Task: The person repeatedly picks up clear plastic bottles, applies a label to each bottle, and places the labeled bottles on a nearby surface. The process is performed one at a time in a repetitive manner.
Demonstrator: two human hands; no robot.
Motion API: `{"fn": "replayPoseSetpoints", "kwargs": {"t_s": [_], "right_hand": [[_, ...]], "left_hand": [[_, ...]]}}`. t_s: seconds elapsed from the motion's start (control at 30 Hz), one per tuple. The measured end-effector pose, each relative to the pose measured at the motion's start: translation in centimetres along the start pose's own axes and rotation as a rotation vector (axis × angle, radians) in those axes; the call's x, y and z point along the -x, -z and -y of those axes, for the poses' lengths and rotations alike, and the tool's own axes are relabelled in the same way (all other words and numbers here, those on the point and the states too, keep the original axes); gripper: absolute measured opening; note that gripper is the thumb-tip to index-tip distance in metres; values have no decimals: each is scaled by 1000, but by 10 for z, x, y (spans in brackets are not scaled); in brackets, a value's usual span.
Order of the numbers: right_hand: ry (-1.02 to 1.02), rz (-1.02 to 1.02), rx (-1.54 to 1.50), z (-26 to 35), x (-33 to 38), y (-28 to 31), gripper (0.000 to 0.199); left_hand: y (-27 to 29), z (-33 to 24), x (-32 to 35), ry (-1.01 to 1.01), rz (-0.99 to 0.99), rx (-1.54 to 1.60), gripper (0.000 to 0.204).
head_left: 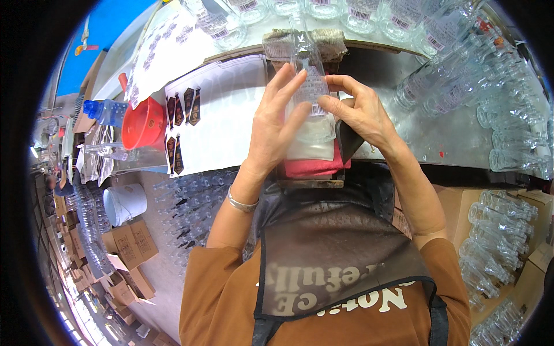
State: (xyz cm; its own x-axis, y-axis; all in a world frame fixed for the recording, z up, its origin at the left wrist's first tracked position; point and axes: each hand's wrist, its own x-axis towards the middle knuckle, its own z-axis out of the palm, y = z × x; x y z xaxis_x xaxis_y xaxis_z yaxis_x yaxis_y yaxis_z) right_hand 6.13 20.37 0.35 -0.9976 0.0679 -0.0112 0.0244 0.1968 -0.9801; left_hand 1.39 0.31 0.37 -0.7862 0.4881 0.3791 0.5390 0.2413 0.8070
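A clear glass bottle point(306, 49) lies on its back in front of me, its neck on a rolled grey cloth point(277, 45) and its body over a white pad and a red cloth point(313, 168). A printed transparent label point(314, 89) with a barcode shows on its upper side. My left hand point(271, 124) hovers at the bottle's left side, fingers spread and slightly blurred. On the right, the thumb and forefinger of my right hand point(363, 112) meet the label's edge. A dark flat scraper-like piece point(348, 143) sticks out from under that palm; the grip on it is partly hidden.
Left of the bottle lies a white sheet point(222, 115) with dark tie-shaped labels, beside a red bowl point(144, 124) and a blue-capped bottle point(107, 111). Labelled bottles point(398, 20) stand along the back; others point(513, 115) crowd the right. Boxes of bottles point(487, 248) sit lower right.
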Motion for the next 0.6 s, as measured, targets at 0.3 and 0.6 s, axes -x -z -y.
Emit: {"fn": "replayPoseSetpoints", "kwargs": {"t_s": [0.3,0.6], "right_hand": [[-148,-399,-923,-34,-11,33,29],[433,-296,418,40,-32,35,28]], "left_hand": [[0,-1,-3,-14,0,6,50],[1,0,1,46,19,40,68]]}}
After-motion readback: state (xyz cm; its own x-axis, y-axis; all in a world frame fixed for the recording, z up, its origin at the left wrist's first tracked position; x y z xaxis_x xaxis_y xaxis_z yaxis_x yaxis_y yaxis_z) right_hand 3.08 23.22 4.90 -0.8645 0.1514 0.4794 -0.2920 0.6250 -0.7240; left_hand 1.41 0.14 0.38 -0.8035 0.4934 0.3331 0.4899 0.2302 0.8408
